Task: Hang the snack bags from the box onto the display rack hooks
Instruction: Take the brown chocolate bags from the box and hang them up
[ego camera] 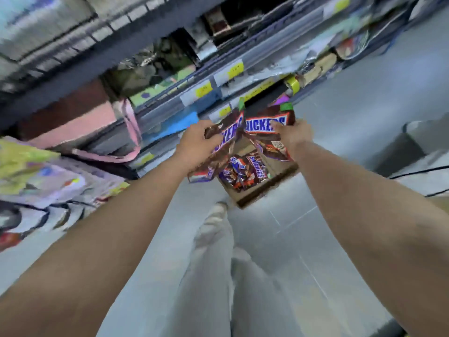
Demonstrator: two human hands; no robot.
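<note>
Both arms are reaching forward over the floor. The left hand is holding a brown snack bag by its left side, grip closed, fingers curling round the wrapper. This bag is hanging tilted, its lower end drooping toward the box. The right hand is gripping a second snack bag at its right edge, grip also closed, fingers wrapping onto the front. The two bags are hanging side by side in the air, upper corners nearly touching, each showing a green tab at the top. Both are hanging above an open cardboard box that is standing on the floor near the base of the shelves. More bags of the same kind are lying loose inside the box. Yellow price labels are running along the shelf edges; the shelf goods are too blurred to tell. A pink bag is lying on a lower shelf at left. Legs in light trousers are showing below the arms.
</note>
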